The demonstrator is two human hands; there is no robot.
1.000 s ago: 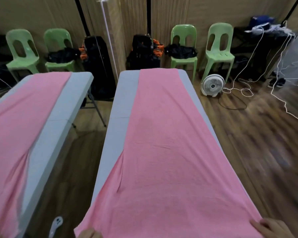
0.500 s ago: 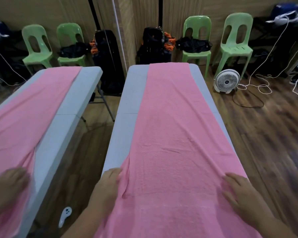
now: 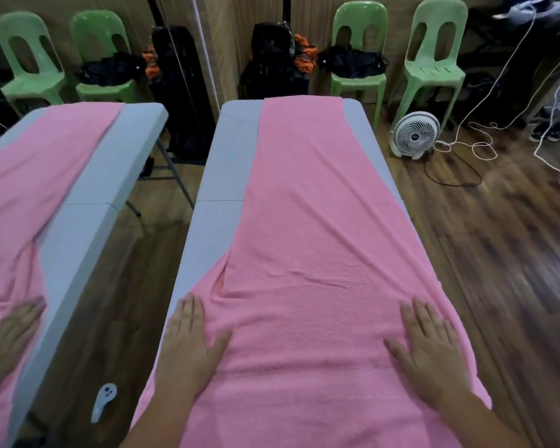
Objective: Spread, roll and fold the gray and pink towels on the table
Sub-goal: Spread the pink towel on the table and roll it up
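A long pink towel [image 3: 307, 221] lies lengthwise down the grey folding table [image 3: 227, 163], reaching its far end. Its near part fans out wider, with a fold bunched at the left edge and a few creases across the middle. My left hand [image 3: 191, 347] rests flat, palm down, on the towel's left edge, partly over the table rim. My right hand [image 3: 430, 350] lies flat on the towel near its right edge. Neither hand grips the cloth. I see no gray towel.
What looks like a wall mirror at left repeats the table, the pink towel and a hand [image 3: 10, 337]. Green chairs [image 3: 437, 50], a black bag [image 3: 275, 59], a white floor fan [image 3: 414, 134] and white cables [image 3: 479, 147] lie beyond. A white controller [image 3: 104, 402] is on the floor.
Both hands have come from the towel's near edge onto its surface and now lie flat, a little farther up. The view has tilted downward.
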